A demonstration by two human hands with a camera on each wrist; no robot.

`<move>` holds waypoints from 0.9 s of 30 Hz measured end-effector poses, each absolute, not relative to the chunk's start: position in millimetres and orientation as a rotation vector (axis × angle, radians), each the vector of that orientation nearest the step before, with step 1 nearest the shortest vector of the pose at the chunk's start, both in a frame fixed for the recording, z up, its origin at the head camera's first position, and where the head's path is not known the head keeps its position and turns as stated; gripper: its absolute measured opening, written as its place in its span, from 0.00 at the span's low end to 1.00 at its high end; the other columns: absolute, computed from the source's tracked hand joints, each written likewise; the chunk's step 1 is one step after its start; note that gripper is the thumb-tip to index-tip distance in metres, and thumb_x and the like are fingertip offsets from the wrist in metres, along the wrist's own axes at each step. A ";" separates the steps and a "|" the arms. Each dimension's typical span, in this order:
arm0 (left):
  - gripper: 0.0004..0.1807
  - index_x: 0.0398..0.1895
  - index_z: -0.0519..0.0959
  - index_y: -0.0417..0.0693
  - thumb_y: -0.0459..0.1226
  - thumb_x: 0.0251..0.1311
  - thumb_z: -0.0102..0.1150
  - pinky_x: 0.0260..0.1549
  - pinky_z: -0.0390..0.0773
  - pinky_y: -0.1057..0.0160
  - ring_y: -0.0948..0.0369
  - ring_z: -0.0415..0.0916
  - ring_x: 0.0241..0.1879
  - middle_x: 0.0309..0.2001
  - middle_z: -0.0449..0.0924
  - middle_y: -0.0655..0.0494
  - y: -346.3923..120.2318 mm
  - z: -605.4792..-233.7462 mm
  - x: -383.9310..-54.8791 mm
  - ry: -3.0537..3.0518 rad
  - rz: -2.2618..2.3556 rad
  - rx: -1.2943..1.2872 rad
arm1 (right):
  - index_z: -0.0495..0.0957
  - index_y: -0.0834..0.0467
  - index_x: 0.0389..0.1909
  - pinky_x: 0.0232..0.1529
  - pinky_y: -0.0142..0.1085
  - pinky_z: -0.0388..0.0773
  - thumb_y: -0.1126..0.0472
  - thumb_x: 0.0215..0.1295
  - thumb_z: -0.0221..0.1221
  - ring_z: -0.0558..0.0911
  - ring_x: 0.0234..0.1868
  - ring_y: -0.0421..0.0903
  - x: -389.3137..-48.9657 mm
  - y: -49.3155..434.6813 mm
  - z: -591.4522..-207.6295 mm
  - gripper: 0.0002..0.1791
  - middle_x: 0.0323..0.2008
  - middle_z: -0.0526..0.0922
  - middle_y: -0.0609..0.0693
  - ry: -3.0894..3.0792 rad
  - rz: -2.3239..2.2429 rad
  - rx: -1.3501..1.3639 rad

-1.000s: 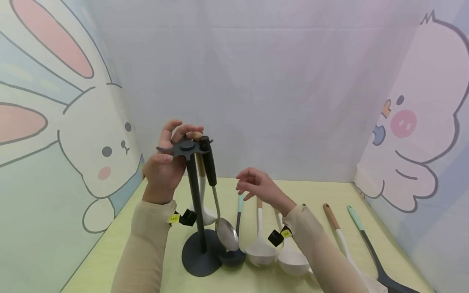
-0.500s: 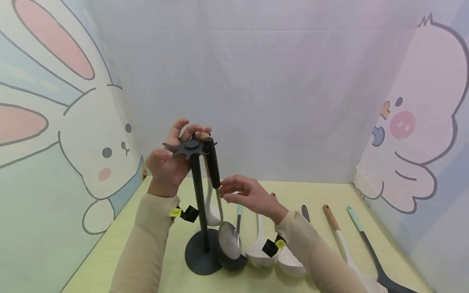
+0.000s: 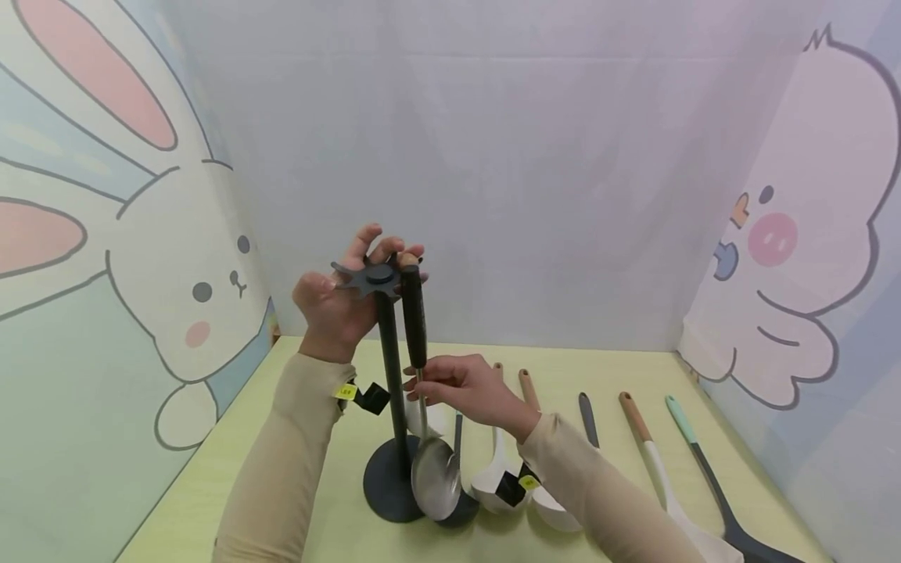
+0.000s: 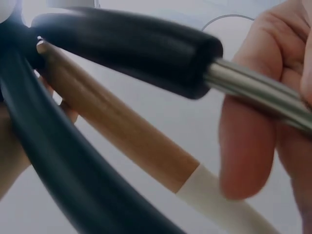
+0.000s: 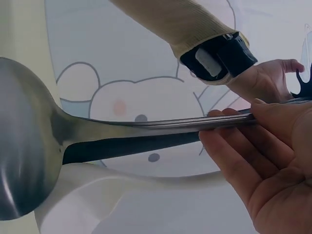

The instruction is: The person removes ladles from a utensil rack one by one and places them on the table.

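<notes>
A black utensil stand point(image 3: 389, 352) is upright on the table, its hooked top held by my left hand point(image 3: 345, 313), thumb at one prong and fingers round the far side. From the top hangs a metal serving spoon point(image 3: 435, 478) with a black handle point(image 4: 136, 48). My right hand point(image 3: 472, 391) pinches its metal shank between thumb and fingers, just below the black handle. Behind it hangs a white utensil with a wooden handle point(image 4: 117, 117); its white head point(image 3: 438, 421) is partly hidden by the spoon and my right hand.
White ladles point(image 3: 493, 478) and a dark ladle point(image 3: 461, 512) lie right of the stand's round base point(image 3: 387, 489), partly covered by my right arm. Farther right lie a wooden-handled white utensil point(image 3: 658, 469) and a green-handled dark one point(image 3: 714, 477). Cartoon-printed walls point(image 3: 493, 195) surround the table.
My right hand has moved left and down from beside the stand to pinch the spoon's shank. The stand top, with my left hand on it, has shifted slightly right; the spoon hangs straighter.
</notes>
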State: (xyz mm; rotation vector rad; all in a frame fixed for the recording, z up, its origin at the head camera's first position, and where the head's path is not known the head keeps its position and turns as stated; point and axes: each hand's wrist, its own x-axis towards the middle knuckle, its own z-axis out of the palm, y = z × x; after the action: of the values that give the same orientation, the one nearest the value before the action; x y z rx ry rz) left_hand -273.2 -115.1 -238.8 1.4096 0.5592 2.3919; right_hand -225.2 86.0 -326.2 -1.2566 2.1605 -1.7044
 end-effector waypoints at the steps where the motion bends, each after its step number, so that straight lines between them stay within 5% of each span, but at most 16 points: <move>1: 0.36 0.58 0.69 0.44 0.32 0.35 0.46 0.62 0.58 0.42 0.46 0.64 0.56 0.51 0.72 0.44 -114.4 -238.8 -274.7 0.563 2.373 1.420 | 0.79 0.70 0.50 0.43 0.52 0.82 0.71 0.71 0.56 0.86 0.45 0.55 -224.4 85.6 -326.3 0.11 0.46 0.85 0.64 2.165 -1.704 -1.273; 11: 0.33 0.58 0.69 0.41 0.35 0.39 0.48 0.60 0.61 0.40 0.44 0.64 0.61 0.50 0.74 0.41 -101.8 -240.4 -284.6 0.403 2.242 1.406 | 0.81 0.71 0.45 0.38 0.43 0.84 0.72 0.68 0.58 0.87 0.39 0.61 -216.3 77.8 -328.9 0.08 0.41 0.86 0.66 2.162 -1.776 -1.352; 20: 0.34 0.60 0.70 0.38 0.34 0.42 0.47 0.62 0.59 0.39 0.44 0.62 0.62 0.49 0.73 0.39 -93.1 -241.1 -291.7 0.256 2.109 1.418 | 0.81 0.70 0.43 0.35 0.41 0.84 0.72 0.67 0.59 0.88 0.34 0.52 -210.8 73.8 -329.2 0.07 0.36 0.86 0.63 2.281 -1.779 -1.368; 27: 0.34 0.61 0.69 0.44 0.32 0.41 0.48 0.62 0.59 0.34 0.39 0.61 0.65 0.52 0.73 0.38 -91.7 -243.0 -288.9 0.201 2.193 1.316 | 0.80 0.68 0.43 0.37 0.37 0.84 0.70 0.68 0.60 0.88 0.38 0.54 -210.3 77.6 -326.8 0.07 0.44 0.86 0.63 2.313 -1.713 -1.314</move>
State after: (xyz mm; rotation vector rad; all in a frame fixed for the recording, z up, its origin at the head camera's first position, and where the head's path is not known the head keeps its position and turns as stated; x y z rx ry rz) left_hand -288.9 -91.7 -243.0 1.3157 0.2005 2.1932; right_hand -210.3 77.6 -326.8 -1.3139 2.3130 -1.7133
